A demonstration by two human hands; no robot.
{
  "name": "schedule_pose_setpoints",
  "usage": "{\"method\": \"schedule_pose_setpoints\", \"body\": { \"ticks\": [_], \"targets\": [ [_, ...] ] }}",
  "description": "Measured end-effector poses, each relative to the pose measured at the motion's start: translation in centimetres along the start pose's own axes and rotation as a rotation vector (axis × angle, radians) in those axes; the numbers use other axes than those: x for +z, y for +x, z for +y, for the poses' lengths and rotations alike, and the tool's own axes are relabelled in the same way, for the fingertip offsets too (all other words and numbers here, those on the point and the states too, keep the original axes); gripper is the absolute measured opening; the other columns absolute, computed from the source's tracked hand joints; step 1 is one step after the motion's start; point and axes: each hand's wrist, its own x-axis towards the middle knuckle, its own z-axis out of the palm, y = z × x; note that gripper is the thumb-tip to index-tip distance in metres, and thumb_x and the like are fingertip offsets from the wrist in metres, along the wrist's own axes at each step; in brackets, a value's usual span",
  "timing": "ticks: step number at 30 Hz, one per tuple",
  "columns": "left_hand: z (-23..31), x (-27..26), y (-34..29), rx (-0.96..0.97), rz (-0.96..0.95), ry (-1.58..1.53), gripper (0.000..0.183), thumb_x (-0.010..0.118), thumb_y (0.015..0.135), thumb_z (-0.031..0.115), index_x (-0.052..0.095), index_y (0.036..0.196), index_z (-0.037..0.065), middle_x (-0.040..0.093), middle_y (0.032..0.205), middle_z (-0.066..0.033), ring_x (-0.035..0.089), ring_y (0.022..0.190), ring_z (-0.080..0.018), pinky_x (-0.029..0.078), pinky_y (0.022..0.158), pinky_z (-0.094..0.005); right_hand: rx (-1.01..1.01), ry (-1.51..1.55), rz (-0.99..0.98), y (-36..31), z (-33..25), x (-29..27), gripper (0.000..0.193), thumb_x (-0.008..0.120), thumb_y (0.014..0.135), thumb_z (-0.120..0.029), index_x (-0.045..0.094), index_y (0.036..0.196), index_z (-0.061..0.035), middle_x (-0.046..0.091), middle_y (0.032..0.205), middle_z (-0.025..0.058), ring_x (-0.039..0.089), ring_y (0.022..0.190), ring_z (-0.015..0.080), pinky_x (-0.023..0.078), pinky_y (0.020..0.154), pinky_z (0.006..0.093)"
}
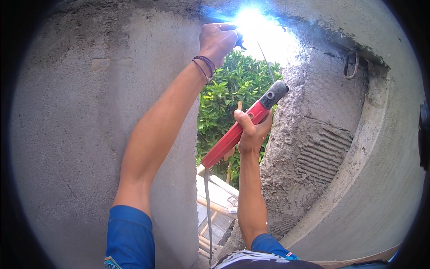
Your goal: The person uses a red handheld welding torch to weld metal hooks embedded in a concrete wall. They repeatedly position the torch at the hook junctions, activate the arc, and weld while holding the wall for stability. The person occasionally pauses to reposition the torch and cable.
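Note:
In my right hand (253, 134) is a red welding electrode holder (227, 141) with a black head, tilted up to the right. A thin welding rod (265, 61) runs from its head up into a bright blue-white arc (253, 22), whose glare hides the spot being welded. My left hand (218, 41) is raised beside the arc, its fingers closed round a small dark thing (240, 41) I cannot make out. From the holder's lower end hangs a grey cable (208, 210).
A smooth grey concrete wall (80, 148) stands on the left. Rough masonry (309, 139) with wire mesh borders the gap on the right, and a bent metal loop (351, 64) juts from it. Green leafy shrubs (224, 98) and wooden poles (217, 207) show through the gap.

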Motion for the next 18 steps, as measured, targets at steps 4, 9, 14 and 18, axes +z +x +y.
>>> {"method": "schedule_pose_setpoints", "body": {
  "ticks": [4, 9, 14, 18],
  "targets": [
    [-0.09, 0.22, -0.04, -0.018, 0.045, -0.025, 0.012, 0.071, 0.077, 0.001, 0.077, 0.086, -0.002, 0.071, 0.073, -0.0069, 0.066, 0.064, -0.0110, 0.052, 0.058, -0.0245, 0.001, 0.001, 0.003, 0.06, 0.07, 0.05, 0.051, 0.082, 0.070, -0.017, 0.051, 0.108, -0.0043, 0.054, 0.088, 0.0027, 0.055, 0.076, 0.0132, 0.049, 0.074, 0.0296],
    [-0.38, 0.20, 0.16, -0.005, 0.036, -0.061, 0.006, 0.072, 0.078, 0.002, 0.076, 0.080, -0.002, 0.071, 0.072, -0.0068, 0.066, 0.064, -0.0115, 0.053, 0.058, -0.0248, -0.012, -0.019, -0.002, 0.23, 0.36, -0.05, 0.051, 0.082, 0.070, -0.017, 0.051, 0.108, -0.0045, 0.054, 0.089, 0.0026, 0.055, 0.077, 0.0135, 0.048, 0.075, 0.0298],
    [-0.37, -0.17, 0.33, 0.019, -0.012, 0.060, 0.010, 0.073, 0.079, 0.002, 0.075, 0.087, -0.004, 0.071, 0.074, -0.0087, 0.068, 0.064, -0.0126, 0.055, 0.058, -0.0255, -0.017, -0.021, -0.012, 0.43, 0.28, -0.08, 0.051, 0.082, 0.069, -0.017, 0.051, 0.108, -0.0039, 0.054, 0.088, 0.0027, 0.055, 0.076, 0.0135, 0.048, 0.074, 0.0294],
    [-0.48, 0.10, 0.37, -0.038, 0.026, -0.034, 0.016, 0.073, 0.080, 0.003, 0.074, 0.094, -0.006, 0.072, 0.078, -0.0099, 0.068, 0.066, -0.0125, 0.055, 0.059, -0.0253, 0.004, -0.004, -0.001, 0.45, -0.01, 0.08, 0.050, 0.082, 0.069, -0.016, 0.051, 0.107, -0.0038, 0.054, 0.087, 0.0028, 0.055, 0.075, 0.0133, 0.049, 0.073, 0.0288]
  ]
}}
